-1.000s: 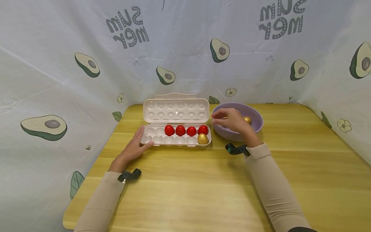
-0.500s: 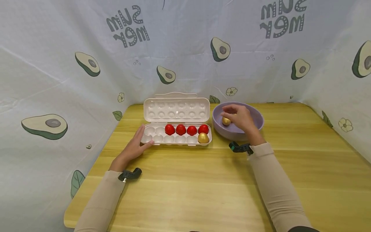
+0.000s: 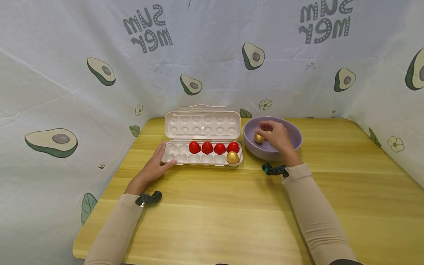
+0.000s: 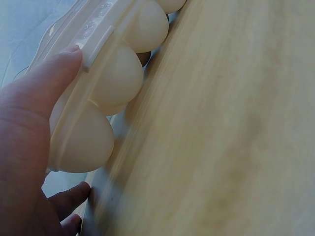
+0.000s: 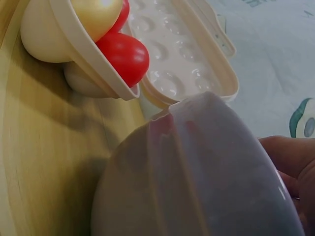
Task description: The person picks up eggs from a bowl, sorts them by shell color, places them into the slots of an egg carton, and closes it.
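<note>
A white plastic egg carton (image 3: 202, 163) lies with its lid up. Several red eggs (image 3: 207, 147) fill part of its back row, and a gold egg (image 3: 233, 157) sits at the front right. My left hand (image 3: 153, 167) holds the carton's left end, its thumb on the front rim in the left wrist view. Inside a purple bowl (image 3: 250, 145), my right hand (image 3: 275, 137) has its fingers bent down beside a loose gold egg (image 3: 259, 138). More gold shows under that hand. Whether it pinches an egg is hidden, as the bowl wall blocks the right wrist view.
The bowl stands close to the right of the carton on a wooden table (image 3: 212, 217). The raised lid (image 3: 202, 125) stands at the back. Behind it hangs a pale curtain (image 3: 212, 44) printed with avocados.
My right hand has moved right, from the bowl's left rim to over the gold eggs inside, then nearly stopped. My left hand has stayed on the carton.
</note>
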A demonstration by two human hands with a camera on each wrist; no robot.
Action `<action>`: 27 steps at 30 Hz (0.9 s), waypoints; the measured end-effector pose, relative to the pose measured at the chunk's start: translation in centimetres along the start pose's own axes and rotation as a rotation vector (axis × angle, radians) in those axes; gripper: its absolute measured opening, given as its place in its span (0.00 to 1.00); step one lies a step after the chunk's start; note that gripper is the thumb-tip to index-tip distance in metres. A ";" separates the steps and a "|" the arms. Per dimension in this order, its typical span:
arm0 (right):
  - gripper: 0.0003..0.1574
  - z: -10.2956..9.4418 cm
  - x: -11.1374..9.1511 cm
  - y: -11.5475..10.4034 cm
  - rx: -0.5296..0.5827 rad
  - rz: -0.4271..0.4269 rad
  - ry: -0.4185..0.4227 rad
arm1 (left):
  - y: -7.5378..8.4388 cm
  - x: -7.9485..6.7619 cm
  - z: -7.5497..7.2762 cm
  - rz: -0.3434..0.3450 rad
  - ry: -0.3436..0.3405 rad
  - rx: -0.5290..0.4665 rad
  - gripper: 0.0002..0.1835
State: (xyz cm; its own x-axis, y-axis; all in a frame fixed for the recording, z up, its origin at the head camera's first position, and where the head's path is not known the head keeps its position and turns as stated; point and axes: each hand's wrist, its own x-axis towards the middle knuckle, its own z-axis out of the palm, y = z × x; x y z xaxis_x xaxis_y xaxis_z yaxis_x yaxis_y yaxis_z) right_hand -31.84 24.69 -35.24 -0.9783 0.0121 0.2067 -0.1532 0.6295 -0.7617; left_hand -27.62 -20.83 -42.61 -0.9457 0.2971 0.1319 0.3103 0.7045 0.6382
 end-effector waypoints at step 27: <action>0.46 -0.3 -0.2 0.4 -0.093 0.103 -0.192 | -0.1 0.0 0.1 0.004 0.004 0.004 0.52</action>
State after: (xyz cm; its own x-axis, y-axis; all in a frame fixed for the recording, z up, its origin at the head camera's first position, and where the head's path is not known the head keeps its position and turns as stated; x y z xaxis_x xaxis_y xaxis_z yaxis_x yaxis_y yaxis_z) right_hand -31.69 25.17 -35.42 -0.9981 -0.0621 0.0032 -0.0459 0.7014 -0.7113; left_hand -27.67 -20.79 -42.73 -0.9448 0.2976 0.1373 0.3146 0.7059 0.6346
